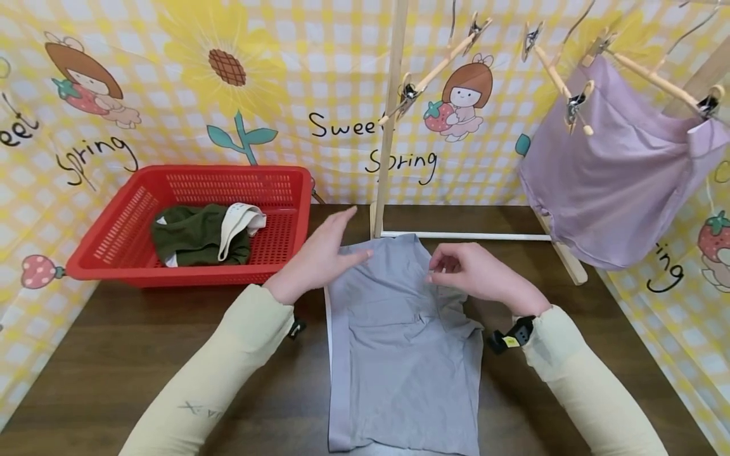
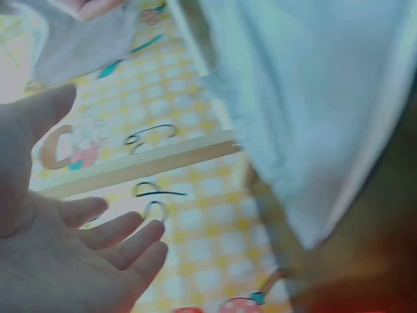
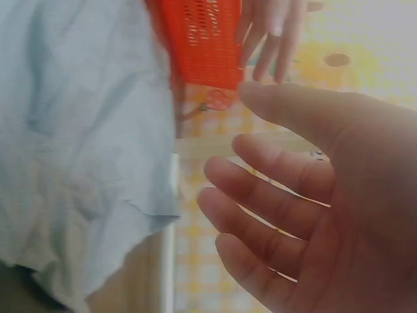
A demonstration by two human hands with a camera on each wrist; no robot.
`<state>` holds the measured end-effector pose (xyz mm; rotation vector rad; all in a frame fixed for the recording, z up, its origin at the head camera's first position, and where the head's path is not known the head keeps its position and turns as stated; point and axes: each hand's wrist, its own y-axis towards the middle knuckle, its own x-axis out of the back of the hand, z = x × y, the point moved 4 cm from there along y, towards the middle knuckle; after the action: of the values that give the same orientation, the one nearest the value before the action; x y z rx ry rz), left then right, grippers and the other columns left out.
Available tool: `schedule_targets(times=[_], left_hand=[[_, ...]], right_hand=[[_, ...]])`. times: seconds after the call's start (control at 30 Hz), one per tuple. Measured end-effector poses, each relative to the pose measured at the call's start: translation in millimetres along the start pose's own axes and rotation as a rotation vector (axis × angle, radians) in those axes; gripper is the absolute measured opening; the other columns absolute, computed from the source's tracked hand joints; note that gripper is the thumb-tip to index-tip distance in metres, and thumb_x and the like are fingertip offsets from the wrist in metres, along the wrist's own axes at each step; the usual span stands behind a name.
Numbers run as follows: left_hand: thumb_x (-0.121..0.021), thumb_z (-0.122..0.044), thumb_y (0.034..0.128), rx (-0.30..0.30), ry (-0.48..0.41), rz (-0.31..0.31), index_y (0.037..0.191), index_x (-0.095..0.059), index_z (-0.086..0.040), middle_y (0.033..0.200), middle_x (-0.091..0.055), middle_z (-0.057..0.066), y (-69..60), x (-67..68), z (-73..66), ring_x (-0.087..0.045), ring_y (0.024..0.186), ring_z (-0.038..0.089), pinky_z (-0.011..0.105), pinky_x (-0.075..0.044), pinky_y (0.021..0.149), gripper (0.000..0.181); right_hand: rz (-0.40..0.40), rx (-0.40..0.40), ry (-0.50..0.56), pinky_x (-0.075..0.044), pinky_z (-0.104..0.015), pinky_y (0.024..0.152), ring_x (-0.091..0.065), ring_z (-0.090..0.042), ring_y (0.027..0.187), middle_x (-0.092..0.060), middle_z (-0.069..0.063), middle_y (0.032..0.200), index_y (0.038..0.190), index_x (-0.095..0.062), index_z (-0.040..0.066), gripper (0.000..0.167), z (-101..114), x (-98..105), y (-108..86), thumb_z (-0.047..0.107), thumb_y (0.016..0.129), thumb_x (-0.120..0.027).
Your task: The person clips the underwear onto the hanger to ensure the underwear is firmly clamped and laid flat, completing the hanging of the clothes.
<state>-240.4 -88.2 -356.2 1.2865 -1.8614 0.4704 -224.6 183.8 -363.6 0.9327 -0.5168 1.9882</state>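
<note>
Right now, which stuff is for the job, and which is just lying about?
Probably for the job: left hand, right hand, grey garment, clip hangers, lavender garment, red basket, green garment.

Probably just there: patterned backdrop, black wristbands (worn, not lying).

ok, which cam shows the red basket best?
Head view: nearly all of the red basket is in sight, slotted walls included; the left hand overlaps one corner. Right wrist view: one end only, cropped at the top. Left wrist view: just a red blur low down, possibly it.

Grey garment blurred and cropped in wrist views, wooden post cut off at head view's top
</note>
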Motion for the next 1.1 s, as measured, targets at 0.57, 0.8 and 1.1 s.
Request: schedule_targets(times=[0.57, 0.8, 1.1], left_hand=[[-0.07, -0.036, 0.0967, -0.051, -0.175, -0.289, 0.158, -0.032, -0.011, 0.159, -0.039, 0.002, 52.5, 45.3, -41.8, -0.044, 0.138, 0.023, 0.039, -0.035, 0.111, 0.077], [-0.068, -0.029, 0.0992, -0.068, -0.239, -0.315, 0.158, -0.032, -0.009, 0.156, -0.042, 0.009, 78.0, 40.8, -44.4, -0.051, 0.134, 0.028, 0.034, -0.04, 0.108, 0.072], [-0.058, -0.02, 0.1055, -0.081, -0.333, -0.369, 0.151, -0.043, -0.007, 0.137, -0.06, 0.012, 97.0, 31.3, -41.1, -0.064, 0.115, 0.024, 0.034, -0.051, 0.096, 0.05]], right_hand=[[-0.227, 0.004, -0.012, -0.053, -0.038, 0.077, -0.063, -0.015, 0.082, -0.068, 0.001, 0.09, 0.097, -0.071, 0.014, 0.016, 16.1, 41.9, -6.6, 0.029, 0.095, -0.076], [-0.27, -0.013, -0.027, -0.052, -0.038, 0.079, -0.062, -0.015, 0.086, -0.068, 0.001, 0.093, 0.101, -0.071, 0.014, 0.021, 19.3, 48.3, -9.0, 0.034, 0.095, -0.075], [-0.422, 0.053, -0.079, -0.049, -0.045, 0.095, -0.065, -0.022, 0.11, -0.069, -0.002, 0.119, 0.124, -0.066, 0.013, 0.037, 47.4, 65.1, -18.9, 0.032, 0.093, -0.077]])
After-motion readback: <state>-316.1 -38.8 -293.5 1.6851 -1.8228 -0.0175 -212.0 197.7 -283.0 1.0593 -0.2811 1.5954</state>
